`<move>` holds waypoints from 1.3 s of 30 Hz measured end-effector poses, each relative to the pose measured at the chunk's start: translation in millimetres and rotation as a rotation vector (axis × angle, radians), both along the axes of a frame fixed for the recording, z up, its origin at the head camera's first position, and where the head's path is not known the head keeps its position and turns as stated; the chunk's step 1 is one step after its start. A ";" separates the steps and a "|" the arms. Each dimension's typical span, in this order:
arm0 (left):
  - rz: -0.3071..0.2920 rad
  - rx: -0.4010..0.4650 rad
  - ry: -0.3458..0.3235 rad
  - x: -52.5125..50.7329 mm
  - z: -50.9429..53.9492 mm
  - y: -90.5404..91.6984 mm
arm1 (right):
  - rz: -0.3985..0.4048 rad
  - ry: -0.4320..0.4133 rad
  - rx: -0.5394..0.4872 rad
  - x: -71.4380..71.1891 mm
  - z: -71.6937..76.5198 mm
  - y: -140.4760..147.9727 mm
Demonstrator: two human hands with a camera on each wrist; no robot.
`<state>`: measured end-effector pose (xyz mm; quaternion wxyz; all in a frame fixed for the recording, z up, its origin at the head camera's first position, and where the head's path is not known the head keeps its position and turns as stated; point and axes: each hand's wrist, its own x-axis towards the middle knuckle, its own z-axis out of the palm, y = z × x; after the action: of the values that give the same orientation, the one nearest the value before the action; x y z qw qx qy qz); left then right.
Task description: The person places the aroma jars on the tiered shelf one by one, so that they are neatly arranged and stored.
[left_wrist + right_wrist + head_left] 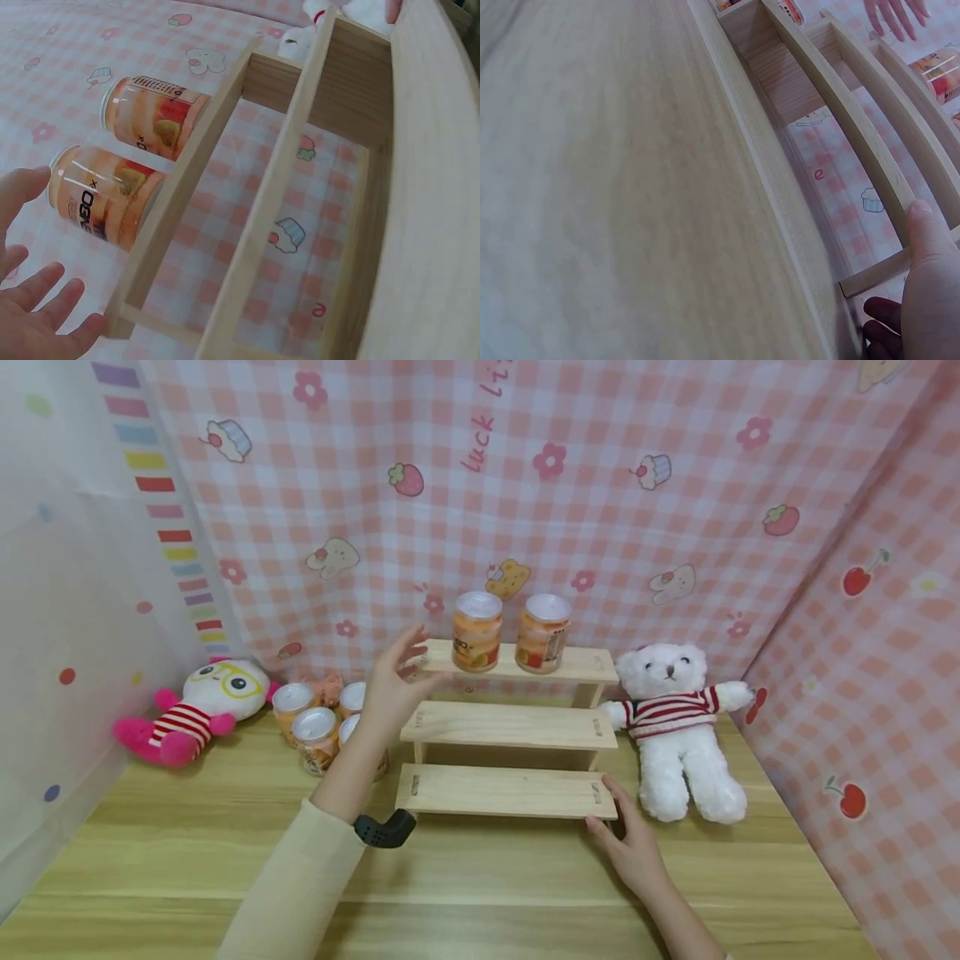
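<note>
Standing upright on the top tier of a three-tier wooden shelf (510,724), a left can (476,635) and a right can (542,639) are showing their pale lids in the head view, a narrow gap separating them. The left hand (397,683) is hovering at the left end of that tier, its fingers spreading wide beside the left can and holding nothing. The right hand (632,842) is gripping the front right corner of the lowest tier. A cluster of cans (315,752) is standing on the table (487,885) left of the shelf, partly hiding behind the left forearm. Farther left, a pink-and-white doll (187,718) is leaning back, while a white teddy bear (675,735) in a striped sweater is lying just right of the shelf.

In the left wrist view, the left thumb is pointing at the left can's lid, very near it; whether they are touching, I cannot tell. The other fingers are splaying near the shelf's end.

In the right wrist view, the right thumb is pressing on the lowest tier's edge, and other fingers are curling below, partly in shadow. Left-hand fingers are showing at the top, apart and bare of any can.
</note>
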<state>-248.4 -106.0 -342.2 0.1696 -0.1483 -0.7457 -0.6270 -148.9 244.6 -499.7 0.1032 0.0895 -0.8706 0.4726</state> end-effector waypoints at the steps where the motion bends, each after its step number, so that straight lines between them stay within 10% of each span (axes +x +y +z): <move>1: 0.002 -0.009 -0.002 3.8 -3.0 -3.1 | -0.001 -0.004 0.001 0.1 0.2 0.3; 20: 0.148 -0.028 -0.069 52.7 -32.6 -66.5 | 0.001 0.012 0.006 -1.1 -0.9 1.0; 39: 0.322 -0.100 -0.131 57.3 -72.7 -128.3 | -0.004 -0.012 0.003 -0.7 -0.4 0.7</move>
<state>-191.1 -234.3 -414.9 0.2111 0.0058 -0.7996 -0.5622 -149.7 245.4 -500.1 0.0987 0.0850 -0.8722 0.4715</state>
